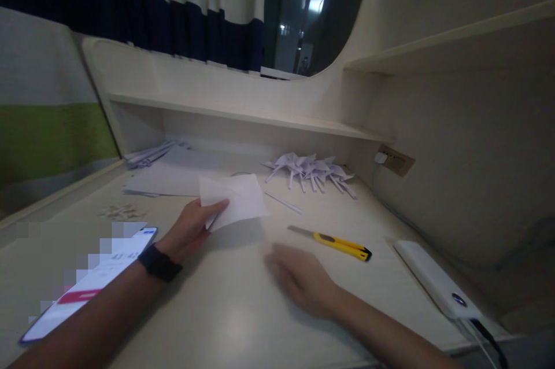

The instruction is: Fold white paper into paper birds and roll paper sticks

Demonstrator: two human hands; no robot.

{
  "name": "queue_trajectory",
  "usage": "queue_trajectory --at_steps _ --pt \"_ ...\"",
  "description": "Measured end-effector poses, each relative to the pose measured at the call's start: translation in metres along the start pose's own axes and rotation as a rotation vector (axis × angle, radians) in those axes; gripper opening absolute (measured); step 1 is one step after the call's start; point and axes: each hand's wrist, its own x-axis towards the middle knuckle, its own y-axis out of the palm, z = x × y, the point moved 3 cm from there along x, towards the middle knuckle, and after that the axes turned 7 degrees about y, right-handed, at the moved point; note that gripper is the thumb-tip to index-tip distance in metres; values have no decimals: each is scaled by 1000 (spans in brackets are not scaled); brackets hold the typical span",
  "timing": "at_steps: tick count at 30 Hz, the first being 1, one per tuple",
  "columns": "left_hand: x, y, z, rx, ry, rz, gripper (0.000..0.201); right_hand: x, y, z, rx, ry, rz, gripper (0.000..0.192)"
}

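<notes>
My left hand (189, 229), with a black band at the wrist, grips a square sheet of white paper (243, 200) by its near left corner, thumb on top. The sheet is held a little above the desk. My right hand (306, 279) is over the desk to the right of the sheet, apart from it; motion smears its fingers. Closest to that hand lies a yellow utility knife (342, 246) with its blade out, pointing left. A thin white paper stick (284, 202) rests beyond the knife.
Several paper pinwheels (314, 169) lie in a heap at the back. Left of them are stacked paper sheets (169, 175), rolled paper sticks (151, 155) and small pale pieces (124, 211). A lit phone (102, 273) lies front left; a white device with cables (433, 279) lies right. A shelf (243, 114) overhangs the back.
</notes>
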Motion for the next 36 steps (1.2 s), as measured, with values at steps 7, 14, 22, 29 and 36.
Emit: queue_trajectory --at_steps 7,14,22,29,36 --pt "-2 6 2 -8 -37 12 47 -20 0 11 -126 -252 131 46" --pt "-8 15 7 15 -130 68 52 -21 -13 10 109 -175 -169 38" --pt "-11 22 13 21 -200 232 50 41 -16 -42 967 513 -397 53" --pt "-5 14 21 118 -146 184 43 63 -8 -52 1062 685 -207 57" --pt "-4 7 21 101 -111 200 41 61 4 -62 931 629 -250 47"
